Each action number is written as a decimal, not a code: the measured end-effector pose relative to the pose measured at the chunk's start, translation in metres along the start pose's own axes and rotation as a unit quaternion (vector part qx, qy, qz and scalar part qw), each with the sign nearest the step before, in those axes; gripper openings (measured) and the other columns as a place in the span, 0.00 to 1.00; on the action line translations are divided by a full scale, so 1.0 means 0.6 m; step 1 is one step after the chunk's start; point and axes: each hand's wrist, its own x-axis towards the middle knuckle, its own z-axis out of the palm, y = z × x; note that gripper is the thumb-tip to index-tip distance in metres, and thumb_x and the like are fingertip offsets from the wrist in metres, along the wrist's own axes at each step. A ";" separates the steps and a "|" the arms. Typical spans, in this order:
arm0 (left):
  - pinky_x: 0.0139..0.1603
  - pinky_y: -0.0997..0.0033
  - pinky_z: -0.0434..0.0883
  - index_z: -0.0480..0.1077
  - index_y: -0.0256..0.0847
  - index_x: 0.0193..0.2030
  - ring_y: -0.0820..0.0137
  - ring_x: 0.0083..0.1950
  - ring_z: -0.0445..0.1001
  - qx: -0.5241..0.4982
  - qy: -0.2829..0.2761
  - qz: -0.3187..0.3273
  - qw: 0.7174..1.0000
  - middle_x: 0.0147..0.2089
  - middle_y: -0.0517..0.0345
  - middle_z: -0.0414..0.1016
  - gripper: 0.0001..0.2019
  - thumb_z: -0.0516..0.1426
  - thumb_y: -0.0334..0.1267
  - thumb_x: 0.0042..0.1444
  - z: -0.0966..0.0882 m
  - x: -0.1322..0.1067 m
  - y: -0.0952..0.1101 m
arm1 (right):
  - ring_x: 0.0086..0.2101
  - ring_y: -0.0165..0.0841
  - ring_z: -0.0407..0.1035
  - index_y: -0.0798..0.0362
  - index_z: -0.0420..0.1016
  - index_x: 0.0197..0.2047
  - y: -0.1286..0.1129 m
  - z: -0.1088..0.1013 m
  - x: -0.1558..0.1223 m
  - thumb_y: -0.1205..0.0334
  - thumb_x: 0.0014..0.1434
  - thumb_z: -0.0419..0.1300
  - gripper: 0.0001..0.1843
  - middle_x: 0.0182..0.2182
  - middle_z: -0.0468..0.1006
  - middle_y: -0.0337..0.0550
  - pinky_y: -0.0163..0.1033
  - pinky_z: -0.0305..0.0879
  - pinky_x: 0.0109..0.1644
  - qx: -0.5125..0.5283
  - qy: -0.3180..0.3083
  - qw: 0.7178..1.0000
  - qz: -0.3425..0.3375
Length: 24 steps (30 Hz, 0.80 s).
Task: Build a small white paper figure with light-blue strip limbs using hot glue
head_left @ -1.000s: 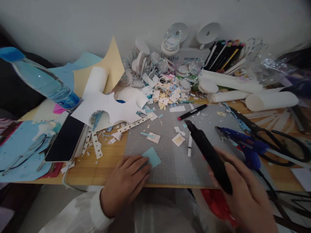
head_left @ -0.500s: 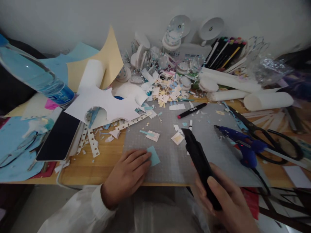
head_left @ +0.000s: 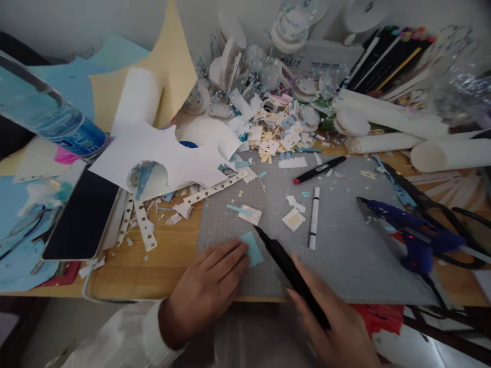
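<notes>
My left hand point(head_left: 213, 286) lies flat at the front edge of the grey cutting mat point(head_left: 345, 266). Its fingertips press on a small light-blue paper piece point(head_left: 253, 250). Wrapped in my right hand point(head_left: 330, 317) is a black utility knife point(head_left: 289, 271), its tip pointing up and left, above and right of the blue paper. Just beyond the tip sits a pale card piece point(head_left: 251, 214) with a thin blue strip across it. Farther right are another cream piece point(head_left: 293, 220) and a white marker point(head_left: 314, 220).
A blue glue gun point(head_left: 414, 225) and black scissors point(head_left: 429, 204) lie at the right. Paper scraps point(head_left: 274, 135) are heaped at the back, near a black pen point(head_left: 320, 170). To the left are cut white paper point(head_left: 184, 168), a phone point(head_left: 82, 217) and a water bottle point(head_left: 76, 130).
My right hand has brought the knife left and lower, turning it edge-on, nearer the blue paper. The white marker is now uncovered. My left hand stays on the paper; the view has shifted slightly.
</notes>
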 end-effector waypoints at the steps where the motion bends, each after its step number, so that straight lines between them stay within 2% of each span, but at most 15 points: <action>1: 0.54 0.60 0.74 0.71 0.32 0.52 0.61 0.59 0.71 0.001 0.000 -0.004 1.000 0.55 0.47 0.76 0.14 0.50 0.28 0.64 0.000 0.000 0.000 | 0.52 0.35 0.72 0.48 0.49 0.70 -0.004 0.001 -0.002 0.63 0.68 0.49 0.29 0.57 0.73 0.48 0.34 0.74 0.48 -0.015 -0.003 1.000 0.000; 6: 0.56 0.60 0.73 0.72 0.33 0.52 0.61 0.60 0.70 -0.007 -0.010 -0.018 1.000 0.56 0.48 0.76 0.13 0.50 0.29 0.65 -0.001 0.000 0.001 | 0.38 0.35 0.79 0.42 0.44 0.71 -0.021 0.001 -0.010 0.58 0.70 0.46 0.29 0.45 0.81 0.47 0.31 0.76 0.31 -0.074 -0.023 0.997 0.010; 9: 0.56 0.59 0.73 0.72 0.34 0.51 0.61 0.60 0.69 -0.011 -0.021 -0.027 0.999 0.58 0.47 0.74 0.13 0.49 0.29 0.65 -0.002 0.000 0.000 | 0.31 0.33 0.79 0.40 0.42 0.71 -0.028 0.003 -0.012 0.57 0.70 0.45 0.29 0.36 0.81 0.44 0.30 0.74 0.25 -0.094 -0.035 0.995 0.016; 12: 0.55 0.58 0.74 0.72 0.35 0.51 0.59 0.61 0.68 -0.010 -0.032 -0.031 0.999 0.60 0.47 0.72 0.14 0.48 0.30 0.65 -0.001 0.000 -0.002 | 0.25 0.32 0.77 0.39 0.42 0.71 -0.034 0.005 -0.012 0.56 0.70 0.44 0.29 0.33 0.81 0.44 0.29 0.73 0.23 -0.113 -0.037 0.992 0.033; 17: 0.53 0.56 0.75 0.72 0.35 0.50 0.56 0.62 0.67 0.007 -0.047 -0.025 0.999 0.61 0.45 0.70 0.15 0.46 0.30 0.66 0.002 0.001 -0.003 | 0.23 0.31 0.76 0.38 0.42 0.71 -0.044 0.011 -0.017 0.53 0.70 0.43 0.28 0.30 0.79 0.42 0.29 0.72 0.22 -0.138 -0.036 0.988 0.060; 24: 0.53 0.54 0.75 0.71 0.34 0.51 0.55 0.62 0.65 0.017 -0.067 -0.020 0.997 0.63 0.44 0.67 0.15 0.45 0.30 0.66 0.003 -0.004 -0.002 | 0.22 0.31 0.76 0.36 0.40 0.71 -0.054 0.016 -0.020 0.52 0.70 0.41 0.28 0.31 0.80 0.40 0.29 0.70 0.19 -0.157 -0.041 0.984 0.075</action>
